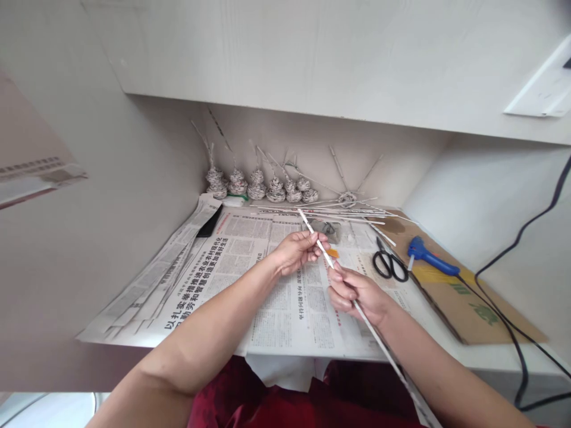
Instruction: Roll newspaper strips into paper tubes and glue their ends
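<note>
A long, thin rolled newspaper tube [379,342] runs diagonally from above the middle of the table down toward my lap. My left hand [300,251] pinches it near its upper end, thumb on top. Farther down, the fingers of my right hand [354,291] are closed around the same tube. Just behind the tube, between my hands, a small orange piece [332,253] shows; whether a hand touches it I cannot tell. Both hands are over newspaper sheets [276,309] spread on the table.
Several woven gourd shapes [257,185] line the back wall, beside a woven base with spokes [347,199]. Loose paper tubes [321,213] lie before them. On the right are black scissors [390,264], a blue glue gun [430,258] with its cord, and cardboard [482,315]. An overhead cabinet [312,59] overhangs the back.
</note>
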A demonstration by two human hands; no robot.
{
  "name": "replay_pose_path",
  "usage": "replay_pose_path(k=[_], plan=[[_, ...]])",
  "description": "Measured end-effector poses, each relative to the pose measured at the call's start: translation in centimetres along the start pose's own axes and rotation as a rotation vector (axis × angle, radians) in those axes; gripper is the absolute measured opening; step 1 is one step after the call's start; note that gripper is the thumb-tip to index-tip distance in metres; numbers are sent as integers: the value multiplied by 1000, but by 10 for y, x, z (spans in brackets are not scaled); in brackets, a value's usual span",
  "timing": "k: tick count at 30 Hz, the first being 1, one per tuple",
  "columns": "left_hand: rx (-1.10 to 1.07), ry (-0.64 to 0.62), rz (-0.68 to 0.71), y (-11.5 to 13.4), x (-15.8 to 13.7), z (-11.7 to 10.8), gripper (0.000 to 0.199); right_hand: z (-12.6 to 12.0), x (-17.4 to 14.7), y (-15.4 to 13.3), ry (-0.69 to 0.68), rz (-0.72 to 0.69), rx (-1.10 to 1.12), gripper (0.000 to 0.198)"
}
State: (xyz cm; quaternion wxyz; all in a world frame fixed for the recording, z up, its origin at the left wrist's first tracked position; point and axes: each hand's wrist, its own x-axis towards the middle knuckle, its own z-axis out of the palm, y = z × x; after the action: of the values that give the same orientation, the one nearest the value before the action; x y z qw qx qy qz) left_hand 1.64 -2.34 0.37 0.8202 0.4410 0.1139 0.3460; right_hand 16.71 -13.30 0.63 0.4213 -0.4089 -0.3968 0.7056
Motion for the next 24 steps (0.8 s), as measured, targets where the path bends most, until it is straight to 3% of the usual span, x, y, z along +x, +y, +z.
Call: replay_pose_path(k=[3,9,15,21,24], plan=[[7,5,-12,0,1,-1,25,-1,-1,1,-16,41,-4,33],[41,-17,-5,-1,0,-1,27,1,4,0,313,-212,-543,34],[-3,9,3,0,0,-1,26,1,1,0,17,-4,-136,36],[1,13,8,0,1,-1,24,0,5,3,315,-239,-548,30],[-20,24,12,1,1,-1,24,0,3,3,177,-131,-341,34]])
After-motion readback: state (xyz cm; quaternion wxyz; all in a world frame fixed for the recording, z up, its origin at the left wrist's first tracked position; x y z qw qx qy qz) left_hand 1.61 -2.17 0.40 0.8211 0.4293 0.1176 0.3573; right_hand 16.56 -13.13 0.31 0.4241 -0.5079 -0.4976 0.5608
